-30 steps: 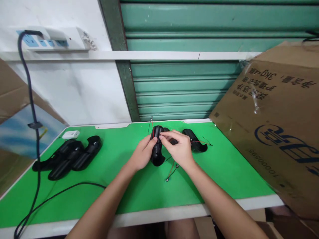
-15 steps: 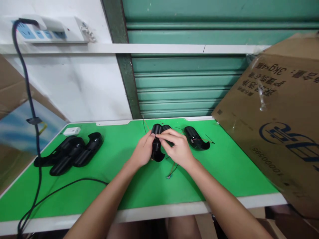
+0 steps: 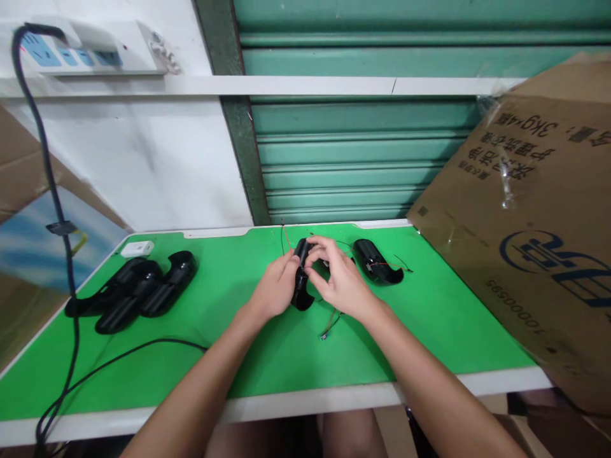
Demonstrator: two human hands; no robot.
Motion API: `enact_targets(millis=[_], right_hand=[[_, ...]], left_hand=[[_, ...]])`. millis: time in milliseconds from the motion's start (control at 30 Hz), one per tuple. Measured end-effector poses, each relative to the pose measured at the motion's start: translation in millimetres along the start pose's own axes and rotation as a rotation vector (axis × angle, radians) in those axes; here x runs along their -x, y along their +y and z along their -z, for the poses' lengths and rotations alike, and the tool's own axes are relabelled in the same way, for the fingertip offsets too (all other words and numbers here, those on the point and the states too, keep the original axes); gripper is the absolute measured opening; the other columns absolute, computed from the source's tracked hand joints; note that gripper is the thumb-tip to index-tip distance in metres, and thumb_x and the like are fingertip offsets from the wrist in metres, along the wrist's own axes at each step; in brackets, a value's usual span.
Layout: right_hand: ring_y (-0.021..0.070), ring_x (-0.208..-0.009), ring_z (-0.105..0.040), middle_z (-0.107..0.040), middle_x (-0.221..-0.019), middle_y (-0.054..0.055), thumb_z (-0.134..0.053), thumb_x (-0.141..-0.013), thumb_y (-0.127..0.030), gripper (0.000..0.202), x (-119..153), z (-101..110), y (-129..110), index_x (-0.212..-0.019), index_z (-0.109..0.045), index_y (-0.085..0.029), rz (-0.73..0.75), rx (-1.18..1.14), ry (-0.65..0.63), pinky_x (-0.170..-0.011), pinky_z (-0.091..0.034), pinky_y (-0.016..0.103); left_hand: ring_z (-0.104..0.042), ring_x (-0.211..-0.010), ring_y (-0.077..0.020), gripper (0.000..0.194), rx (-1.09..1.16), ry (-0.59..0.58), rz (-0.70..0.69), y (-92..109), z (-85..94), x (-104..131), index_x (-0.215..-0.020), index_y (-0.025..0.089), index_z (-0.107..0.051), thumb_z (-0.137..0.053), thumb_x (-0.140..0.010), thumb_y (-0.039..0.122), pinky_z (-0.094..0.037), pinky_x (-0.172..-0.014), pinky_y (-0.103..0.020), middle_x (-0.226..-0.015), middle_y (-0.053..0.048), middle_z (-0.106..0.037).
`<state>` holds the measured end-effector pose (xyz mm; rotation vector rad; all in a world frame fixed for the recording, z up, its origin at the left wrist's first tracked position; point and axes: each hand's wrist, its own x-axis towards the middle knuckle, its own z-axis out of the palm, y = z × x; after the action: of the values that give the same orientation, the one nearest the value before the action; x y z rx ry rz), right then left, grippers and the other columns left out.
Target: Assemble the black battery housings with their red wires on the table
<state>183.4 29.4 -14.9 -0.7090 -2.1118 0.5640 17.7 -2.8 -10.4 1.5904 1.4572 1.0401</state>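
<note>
A black curved plastic shell (image 3: 301, 298) is held up at the middle of the green table, with my left hand (image 3: 275, 285) wrapped round its left side. My right hand (image 3: 340, 275) touches the shell's right side with bent fingers; whether anything small is between its fingertips is hidden. Thin red and black wires (image 3: 286, 236) stick up behind the shell. Another black part lies partly hidden behind my right hand. Below that hand, a small circuit piece with wires (image 3: 324, 335) rests on the table.
To the right lies a black shell with wires (image 3: 378, 262). Several black shells (image 3: 138, 289) sit at the left near a white box (image 3: 137, 249). A black cable (image 3: 71, 273) hangs down the left side. A large cardboard box (image 3: 534, 222) stands at the right.
My right hand's fingers have lifted and spread a little over the shell. The shell has turned slightly in my left hand. The camera view has shifted slightly.
</note>
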Motion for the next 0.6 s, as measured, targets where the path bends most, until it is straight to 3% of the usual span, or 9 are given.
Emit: enact_targets(millis=[600], right_hand=[[0.0224,-0.093,-0.074,-0.074,-0.096,0.004,-0.056,-0.094,-0.017,0.036,3.7,-8.5,4.4,-0.125,-0.039,-0.024,0.025,0.175,0.114,-0.081,-0.056,0.034]], left_hand=[[-0.063,-0.092,-0.0229,0.037,0.021,0.034,0.084,-0.1,-3.8,-1.9,-0.088,0.019,-0.060,-0.031,-0.097,0.041,-0.047,-0.088,-0.034,-0.096,-0.006,-0.070]])
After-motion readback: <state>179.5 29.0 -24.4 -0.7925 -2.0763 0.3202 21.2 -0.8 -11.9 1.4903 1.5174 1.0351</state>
